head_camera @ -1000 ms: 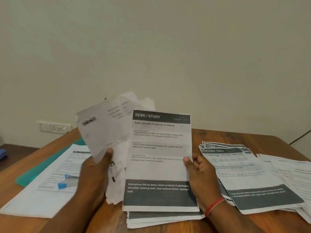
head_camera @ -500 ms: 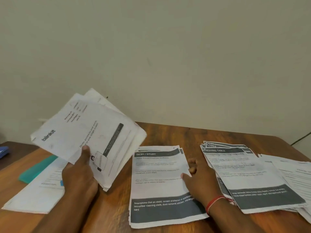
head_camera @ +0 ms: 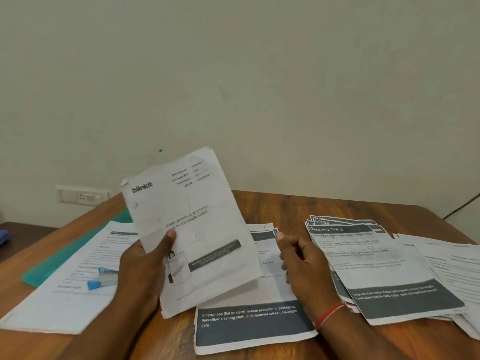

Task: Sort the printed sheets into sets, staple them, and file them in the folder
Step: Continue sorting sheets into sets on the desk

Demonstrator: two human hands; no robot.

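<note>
Our left hand [head_camera: 144,271] grips a bundle [head_camera: 192,216] of sheets, tilted above the surface [head_camera: 285,206] (thumb across the "blinkit" page). Our right hand [head_camera: 305,266] holds nothing, fingers loosely curled over the middle pile [head_camera: 249,323]. Beyond the left fingers, further left, lie the stapler [head_camera: 102,278] and folder [head_camera: 62,258].

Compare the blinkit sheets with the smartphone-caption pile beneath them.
The blinkit sheets are held tilted in the left hand; the smartphone pile lies flat on the table. The blinkit sheets are mostly white; the smartphone pile has a broad dark band. Both are printed paper.
</note>
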